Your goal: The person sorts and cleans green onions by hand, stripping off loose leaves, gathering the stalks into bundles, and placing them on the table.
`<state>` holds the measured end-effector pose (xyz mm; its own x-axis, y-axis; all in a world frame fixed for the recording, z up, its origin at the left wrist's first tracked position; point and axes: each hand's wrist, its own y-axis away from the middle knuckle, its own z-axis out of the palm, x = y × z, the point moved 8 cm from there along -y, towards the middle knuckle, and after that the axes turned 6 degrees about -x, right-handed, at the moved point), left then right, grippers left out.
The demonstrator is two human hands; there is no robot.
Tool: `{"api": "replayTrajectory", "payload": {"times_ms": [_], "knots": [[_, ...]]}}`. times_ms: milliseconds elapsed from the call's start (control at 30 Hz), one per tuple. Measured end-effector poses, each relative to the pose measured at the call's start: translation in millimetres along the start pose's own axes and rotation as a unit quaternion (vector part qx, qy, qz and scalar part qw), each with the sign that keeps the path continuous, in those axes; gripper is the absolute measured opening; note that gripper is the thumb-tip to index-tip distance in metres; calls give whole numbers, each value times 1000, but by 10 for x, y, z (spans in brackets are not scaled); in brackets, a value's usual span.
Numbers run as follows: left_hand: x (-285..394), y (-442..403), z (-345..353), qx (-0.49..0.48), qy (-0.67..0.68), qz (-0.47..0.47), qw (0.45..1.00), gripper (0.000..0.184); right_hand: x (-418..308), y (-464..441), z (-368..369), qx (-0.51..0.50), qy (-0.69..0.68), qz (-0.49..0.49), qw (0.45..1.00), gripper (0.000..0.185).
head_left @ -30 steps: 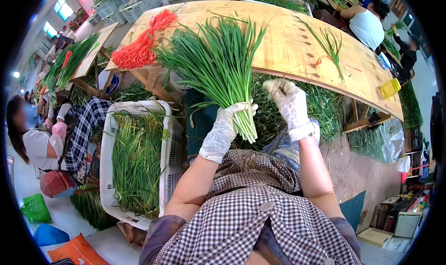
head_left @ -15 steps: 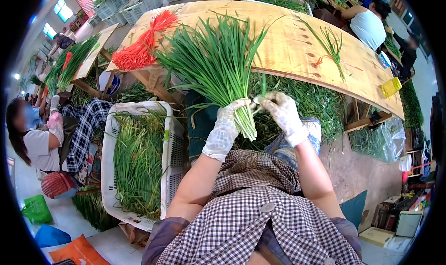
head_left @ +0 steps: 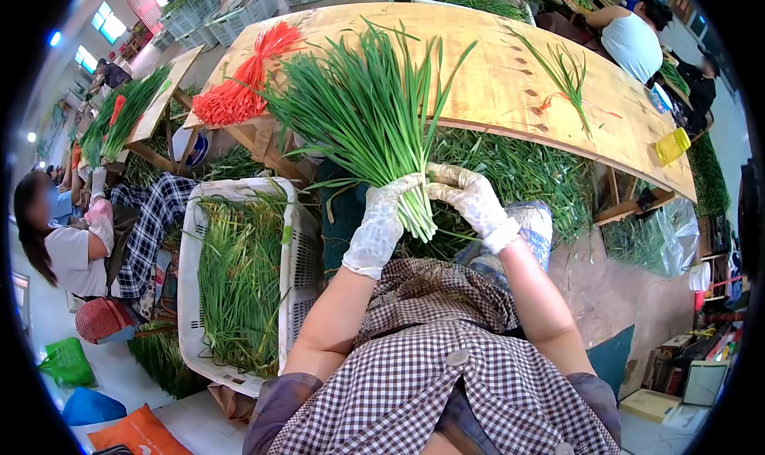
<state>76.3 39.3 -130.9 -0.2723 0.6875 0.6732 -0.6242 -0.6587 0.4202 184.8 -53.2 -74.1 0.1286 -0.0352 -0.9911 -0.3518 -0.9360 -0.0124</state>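
A large bunch of long green stalks (head_left: 362,108) fans out over the near edge of the wooden table (head_left: 486,72). My left hand (head_left: 382,222), in a whitish glove, is wrapped round its pale lower ends. On the right side of the bunch is my right hand (head_left: 470,202), gloved too, its fingers bent and touching the stalks near the left fingertips. Whether it grips a stalk is too small to tell. Red ties (head_left: 233,98) lie in a bundle at the table's left end. A few loose stalks (head_left: 566,76) rest further right on the tabletop.
A white crate (head_left: 189,296) of green stalks stands at my left, beside a seated person (head_left: 72,244). Cut leaves (head_left: 518,176) are heaped under the table. A yellow container (head_left: 672,146) sits at the table's right end. Other people are at the back right.
My right hand has come down and left from beside the bunch to its lower stalks. A green stalk seen near its fingers half a second ago no longer stands up there. My left hand keeps its hold.
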Motion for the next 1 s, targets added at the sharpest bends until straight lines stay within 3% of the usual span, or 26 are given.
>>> {"api": "replayTrajectory", "payload": {"times_ms": [100, 167, 233, 267, 300, 367, 400, 500, 567, 600, 633, 667, 700, 767, 800, 833, 900, 967, 1000], "knots": [[14, -30, -16, 9, 5, 33, 999, 25, 264, -154, 45, -19, -104, 67, 992, 28], [24, -35, -8, 29, -28, 28, 999, 26, 301, -159, 45, 7, -81, 37, 996, 21], [56, -65, 17, -6, -91, 44, 995, 24, 88, -31, 12, 48, 174, 39, 983, 19], [-33, -210, -86, -24, -63, 27, 997, 21, 167, 21, 4, 50, 57, 50, 996, 20], [17, -195, -72, -37, -28, 29, 998, 22, 117, 80, -37, 40, 12, -5, 999, 19], [55, -242, -94, -101, 29, 10, 994, 25, 319, 251, -136, 36, -102, 75, 991, 18], [97, -132, 8, -165, 46, -12, 985, 28, 512, 324, -214, 38, -135, 79, 987, 18], [98, -140, 23, -232, 96, 1, 968, 27, 854, 614, -370, 46, -254, 129, 958, 21], [141, -136, 55, -272, 135, 13, 953, 24, 1213, 732, -494, -41, 17, 164, 986, 25], [187, -151, 49, -292, 97, 34, 951, 29, 1481, 792, -392, 52, -409, 269, 870, 40], [213, -165, 68, -313, 59, 56, 946, 33, 1507, 793, -448, 53, -408, 269, 871, 40], [174, -173, 77, -316, 60, 57, 945, 33, 1384, 667, -620, -5, -83, 202, 976, 47], [340, 37, 239, -272, -43, 123, 953, 41, 701, 476, -479, -61, 251, 112, 959, 54], [679, 210, 488, -218, -194, 254, 922, 48, -344, 97, -226, -76, 53, -61, 994, 63], [878, 258, 653, -204, -238, 321, 893, 48, -910, 3, -134, -112, 61, -74, 989, 65], [1223, 610, 974, -152, -303, 492, 802, 40, -1365, -100, -64, -149, 70, -86, 983, 68], [1491, 416, 1336, -216, -214, 381, 873, 44, -1892, -428, -177, -80, 28, -214, 973, 61], [1846, 240, 1655, -215, -369, 431, 795, 56, -2223, -767, -305, -64, -4, -285, 957, 64], [1901, 96, 1731, -193, -320, 353, 858, 63, -2216, -878, -331, -77, -86, -226, 967, 68]]}}
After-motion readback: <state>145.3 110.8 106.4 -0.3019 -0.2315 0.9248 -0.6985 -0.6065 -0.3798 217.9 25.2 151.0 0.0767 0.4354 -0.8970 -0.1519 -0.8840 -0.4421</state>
